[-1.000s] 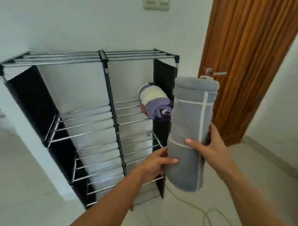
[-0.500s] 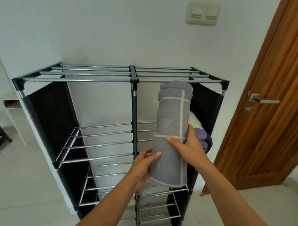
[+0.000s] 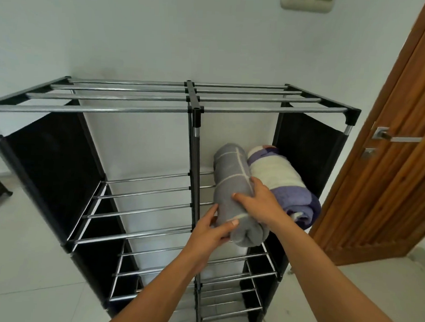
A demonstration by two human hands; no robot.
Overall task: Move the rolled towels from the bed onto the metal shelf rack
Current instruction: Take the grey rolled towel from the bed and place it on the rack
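Down goes the grey rolled towel (image 3: pixel 232 185), upright a moment ago, onto the metal shelf rack (image 3: pixel 196 107) beside the purple-and-cream towel (image 3: pixel 283 185); left hand (image 3: pixel 211 230) and right hand (image 3: pixel 258 203) both clasping it — nearly placed.

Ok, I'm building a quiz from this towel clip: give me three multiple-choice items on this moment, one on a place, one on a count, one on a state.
1. Where does the grey rolled towel lie?
A. On the rack's top bars
B. In the right half of the metal shelf rack, left of the purple and white rolled towel
C. On the floor

2. How many rolled towels show on the rack?
A. One
B. Two
C. Four

3. What is the state of the hands?
A. Both on the grey towel
B. Both hanging free
C. Only one in view

Answers:
1 B: it lies along the upper right shelf, pressed against the purple one.
2 B: only the grey and the purple and white rolls are visible.
3 A: the left hand cups its near end, the right hand lies over its top.
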